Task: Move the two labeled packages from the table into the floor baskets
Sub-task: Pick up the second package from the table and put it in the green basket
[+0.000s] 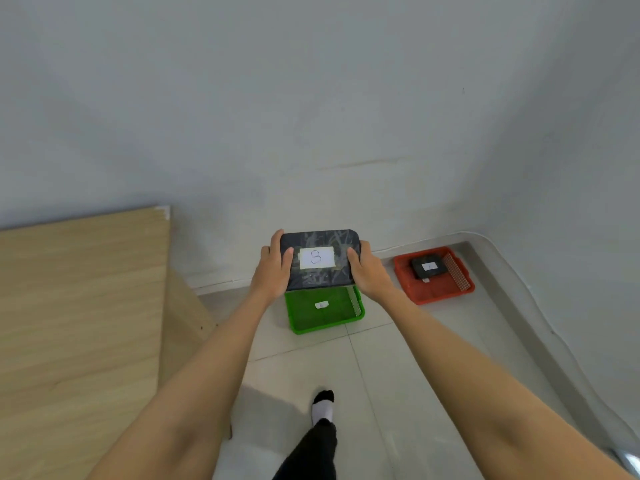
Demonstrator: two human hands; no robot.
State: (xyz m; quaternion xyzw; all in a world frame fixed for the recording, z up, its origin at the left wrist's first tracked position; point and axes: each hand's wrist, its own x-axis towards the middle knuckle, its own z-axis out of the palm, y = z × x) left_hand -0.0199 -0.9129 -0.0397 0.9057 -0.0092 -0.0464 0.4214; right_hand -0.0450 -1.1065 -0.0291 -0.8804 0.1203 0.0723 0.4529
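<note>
Above green basket (323,315), package B (317,259) held crosswise

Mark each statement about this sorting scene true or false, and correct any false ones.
1. Both hands hold the package labelled B. True: the left hand and right hand grip its sides.
2. The red basket is empty. False: a dark labelled package already lies in it.
3. The green basket sits on the floor below the held package. True.
4. The held package rests on the wooden table. False: it is in the air, away from the table.
5. The green basket holds a package. False: only a small white label shows inside.
</note>
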